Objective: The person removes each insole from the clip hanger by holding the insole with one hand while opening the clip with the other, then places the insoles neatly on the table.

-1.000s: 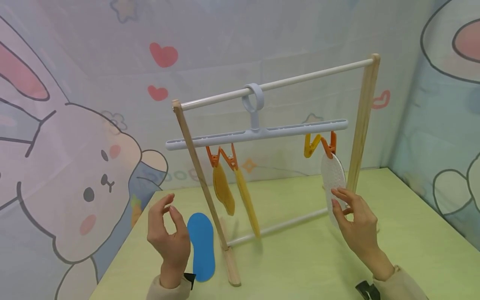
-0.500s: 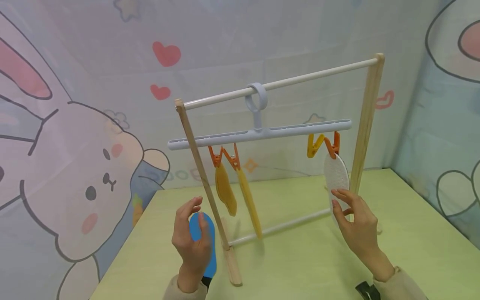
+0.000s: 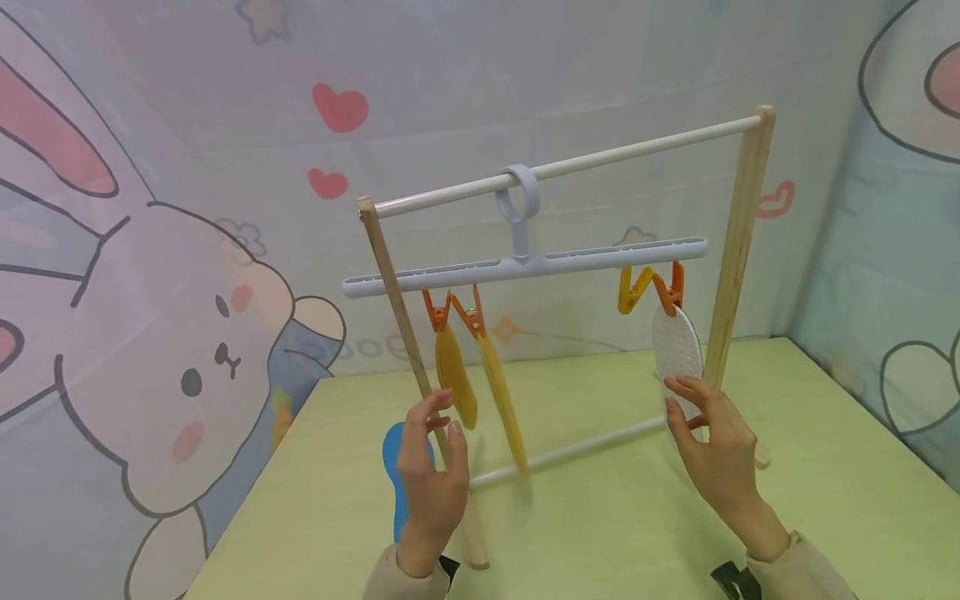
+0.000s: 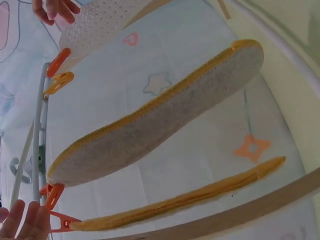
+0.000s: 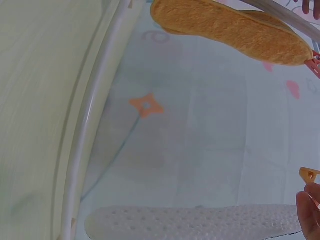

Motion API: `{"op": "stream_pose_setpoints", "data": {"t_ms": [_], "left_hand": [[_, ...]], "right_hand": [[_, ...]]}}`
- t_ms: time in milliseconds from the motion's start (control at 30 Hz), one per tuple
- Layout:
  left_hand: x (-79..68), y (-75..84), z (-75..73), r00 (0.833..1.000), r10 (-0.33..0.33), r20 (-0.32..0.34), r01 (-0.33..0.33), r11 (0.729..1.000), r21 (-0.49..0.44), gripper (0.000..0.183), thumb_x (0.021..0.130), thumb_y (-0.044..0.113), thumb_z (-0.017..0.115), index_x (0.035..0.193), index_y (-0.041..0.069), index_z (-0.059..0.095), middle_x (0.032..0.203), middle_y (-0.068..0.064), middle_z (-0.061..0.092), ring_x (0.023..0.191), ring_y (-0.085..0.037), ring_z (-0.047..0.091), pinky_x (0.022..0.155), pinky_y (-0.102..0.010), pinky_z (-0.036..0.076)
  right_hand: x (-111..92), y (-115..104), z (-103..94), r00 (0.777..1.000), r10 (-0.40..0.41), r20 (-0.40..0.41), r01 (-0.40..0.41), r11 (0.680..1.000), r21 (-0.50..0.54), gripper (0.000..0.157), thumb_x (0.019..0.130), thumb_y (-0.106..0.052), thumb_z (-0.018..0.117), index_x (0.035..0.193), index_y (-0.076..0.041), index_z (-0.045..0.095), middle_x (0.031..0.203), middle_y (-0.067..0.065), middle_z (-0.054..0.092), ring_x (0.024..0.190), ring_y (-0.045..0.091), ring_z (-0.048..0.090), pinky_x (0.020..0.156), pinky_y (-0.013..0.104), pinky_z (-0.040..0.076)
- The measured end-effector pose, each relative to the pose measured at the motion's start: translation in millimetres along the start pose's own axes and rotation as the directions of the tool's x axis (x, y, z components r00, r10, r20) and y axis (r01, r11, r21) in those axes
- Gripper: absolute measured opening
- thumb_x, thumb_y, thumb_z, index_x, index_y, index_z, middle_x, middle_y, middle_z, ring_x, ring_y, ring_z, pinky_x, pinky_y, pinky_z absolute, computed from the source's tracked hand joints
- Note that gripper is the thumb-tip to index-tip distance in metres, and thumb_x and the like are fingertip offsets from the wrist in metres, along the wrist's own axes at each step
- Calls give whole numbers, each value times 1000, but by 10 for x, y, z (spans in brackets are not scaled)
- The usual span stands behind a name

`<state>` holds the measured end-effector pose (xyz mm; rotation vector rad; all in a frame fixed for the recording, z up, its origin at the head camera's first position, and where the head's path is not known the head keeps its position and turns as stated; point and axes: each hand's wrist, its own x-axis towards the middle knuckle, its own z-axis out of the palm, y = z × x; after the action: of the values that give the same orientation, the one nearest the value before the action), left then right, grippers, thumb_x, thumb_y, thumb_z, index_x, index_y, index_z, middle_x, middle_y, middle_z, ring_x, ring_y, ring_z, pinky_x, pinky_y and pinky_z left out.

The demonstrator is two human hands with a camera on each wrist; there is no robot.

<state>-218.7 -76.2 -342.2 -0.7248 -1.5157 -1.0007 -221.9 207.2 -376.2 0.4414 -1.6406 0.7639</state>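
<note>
My left hand (image 3: pixel 435 475) holds nothing, its fingers and thumb loosely curved, in front of the stand's left post. Just beyond it two yellow fuzzy insoles (image 4: pixel 160 112) hang from orange clips (image 3: pixel 470 315). Before a white dimpled insole (image 3: pixel 677 346) on the right hovers my right hand (image 3: pixel 716 450), thumb and fingers apart and gripping nothing; whether a fingertip touches the insole I cannot tell. That insole hangs from an orange clip (image 3: pixel 670 287) beside a bare yellow clip (image 3: pixel 632 292). A blue insole (image 3: pixel 396 467) lies on the table, partly covered by my left hand.
A pale blue hanger (image 3: pixel 525 265) hooks over the white top rod (image 3: pixel 637 150) of a wooden stand. The stand's right post (image 3: pixel 738 242) rises behind the white insole, and a lower rod (image 3: pixel 585 452) crosses near the pale green table (image 3: pixel 600 533). A printed cloth (image 3: pixel 187 108) hangs behind.
My left hand has moved right, from left of the blue insole to in front of the stand's left post. My right hand stays nearly still. The view has shifted slightly.
</note>
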Motion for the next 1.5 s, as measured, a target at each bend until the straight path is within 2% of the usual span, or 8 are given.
{"op": "stream_pose_setpoints", "data": {"t_ms": [133, 367, 567, 700, 900, 1100, 1367, 1500], "left_hand": [[-52, 18, 82, 999, -7, 34, 6, 999, 36, 31, 77, -7, 48, 108, -10, 53, 101, -18, 59, 89, -25, 57, 68, -25, 49], [-95, 86, 228, 996, -35, 87, 32, 999, 39, 33, 76, -7, 52, 109, -7, 52, 105, -15, 58, 91, -21, 55, 68, -32, 48], [-97, 157, 341, 994, -17, 108, 13, 999, 41, 35, 73, -9, 53, 108, -8, 52, 102, -17, 58, 93, -23, 55, 70, -29, 48], [-122, 194, 405, 990, -20, 142, 15, 999, 33, 36, 75, -7, 52, 111, -6, 51, 106, -14, 58, 95, -23, 56, 70, -29, 49], [-183, 212, 512, 984, -19, 179, 24, 999, -25, 36, 75, -8, 52, 111, -7, 50, 107, -14, 55, 98, -22, 53, 70, -32, 49], [-244, 212, 610, 981, -26, 194, 37, 998, -56, 36, 75, -9, 53, 110, -5, 50, 105, -14, 57, 95, -23, 55, 71, -26, 50], [-277, 197, 726, 971, -46, 234, 74, 991, -112, 35, 77, -8, 53, 111, -4, 49, 105, -15, 56, 93, -26, 55, 70, -28, 50], [-275, 191, 784, 958, -88, 273, 130, 982, -138, 34, 79, -7, 54, 113, -2, 49, 107, -15, 56, 94, -25, 55, 70, -28, 50]], "right_hand": [[0, -4, 8, 1000, 2, -3, -2, 1000, 7, 39, 88, -28, 52, 101, 8, 59, 89, 18, 66, 94, -16, 51, 55, 6, 42], [-3, -12, 8, 1000, 11, -21, -11, 1000, -1, 39, 88, -28, 52, 101, 8, 59, 89, 17, 66, 94, -15, 51, 60, 5, 42], [16, -12, -4, 996, 13, -83, -13, 1000, -4, 39, 88, -27, 54, 101, 9, 59, 89, 19, 66, 93, -12, 53, 66, 3, 40], [38, -8, -13, 992, 14, -127, -16, 1000, -9, 37, 87, -25, 55, 99, 10, 59, 88, 20, 66, 93, -12, 53, 69, 3, 38], [74, -42, -29, 988, 30, -152, -31, 999, -5, 34, 86, -21, 57, 97, 11, 59, 87, 22, 65, 95, -15, 51, 69, 3, 37], [126, -93, -55, 980, 47, -194, -47, 999, 9, 30, 84, -16, 58, 94, 13, 59, 85, 25, 64, 94, -14, 53, 69, 3, 37], [183, -32, -47, 964, 67, -257, -61, 998, 34, 24, 80, -10, 62, 93, 10, 62, 87, 21, 66, 91, -6, 58, 69, 4, 39], [205, -6, -56, 961, 74, -265, -70, 997, 26, 24, 80, -11, 62, 95, 8, 64, 86, 22, 65, 90, -4, 57, 70, 6, 40]]}}
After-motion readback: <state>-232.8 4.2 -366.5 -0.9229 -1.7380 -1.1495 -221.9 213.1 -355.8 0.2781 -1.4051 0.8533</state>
